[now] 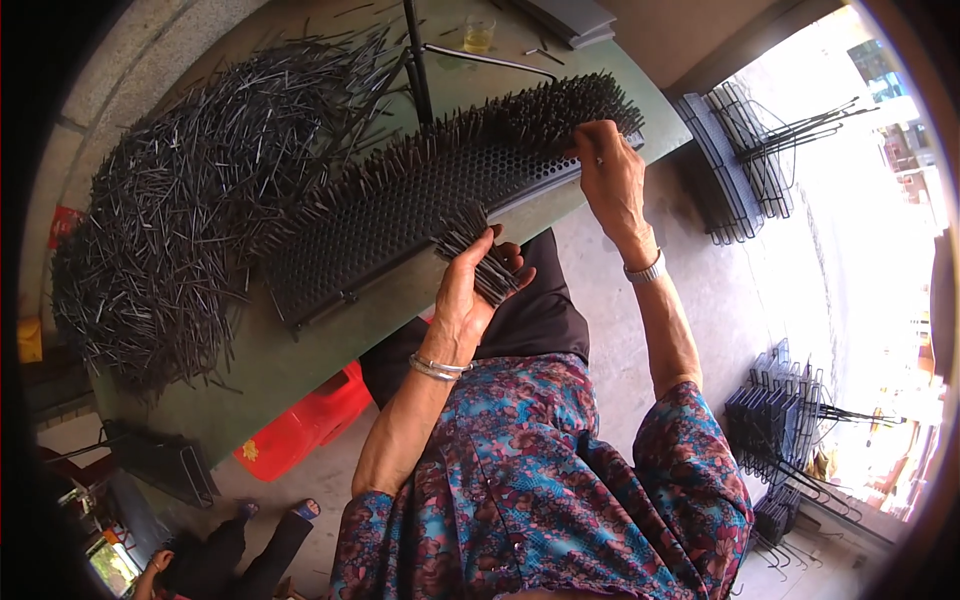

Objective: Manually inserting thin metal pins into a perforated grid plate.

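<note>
My left hand (pixel 462 295) is closed around a bundle of short, thin dark sticks (pixel 494 278), held just in front of a long perforated black board (pixel 365 240). The board lies slanted across a green table (pixel 290 385). Many upright sticks (pixel 560 108) stand in its holes along the far side, most densely at the right end. There my right hand (pixel 612 185) has its fingers pinched together at the near edge of the standing sticks. Whatever is between those fingertips is hidden.
A large heap of loose dark sticks (pixel 190 190) covers the table's left. Behind the board are a black metal pole (pixel 416 75) and a glass of yellowish liquid (pixel 479 36). A red stool (pixel 310 425), wire racks (pixel 775 410) and another person's legs (pixel 235 550) are beyond the table.
</note>
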{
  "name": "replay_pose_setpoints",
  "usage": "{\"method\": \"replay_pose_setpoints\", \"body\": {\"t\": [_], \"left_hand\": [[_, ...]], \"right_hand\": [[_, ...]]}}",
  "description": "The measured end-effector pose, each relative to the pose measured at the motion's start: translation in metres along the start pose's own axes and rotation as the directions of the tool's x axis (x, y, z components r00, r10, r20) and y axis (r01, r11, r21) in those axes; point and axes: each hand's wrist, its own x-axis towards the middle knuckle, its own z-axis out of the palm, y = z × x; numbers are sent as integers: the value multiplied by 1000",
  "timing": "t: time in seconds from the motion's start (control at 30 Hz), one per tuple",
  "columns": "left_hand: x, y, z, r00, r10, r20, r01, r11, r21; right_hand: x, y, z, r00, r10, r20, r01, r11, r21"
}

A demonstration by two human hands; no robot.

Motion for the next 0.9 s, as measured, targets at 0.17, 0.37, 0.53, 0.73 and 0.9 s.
{"method": "replay_pose_setpoints", "body": {"t": [0.17, 0.37, 0.53, 0.73, 0.9], "left_hand": [[-3, 3, 4, 1000, -12, -22, 13, 999, 32], [-7, 5, 7, 1000, 8, -22, -6, 997, 76], [-6, 5, 6, 1000, 11, -5, -11, 997, 82], [-7, 6, 8, 1000, 26, -15, -24, 994, 102], [-11, 4, 11, 998, 51, -43, -45, 990, 134]], "right_hand": [[0, 5, 1, 996, -85, -8, 83, 986, -142], [6, -3, -4, 999, -13, 37, 14, 1000, -20], [7, -3, -4, 999, 14, 49, -14, 1000, -5], [6, 0, 1, 998, -49, 29, 51, 996, -69], [7, 4, 1, 997, -35, 67, 38, 998, -42]]}}
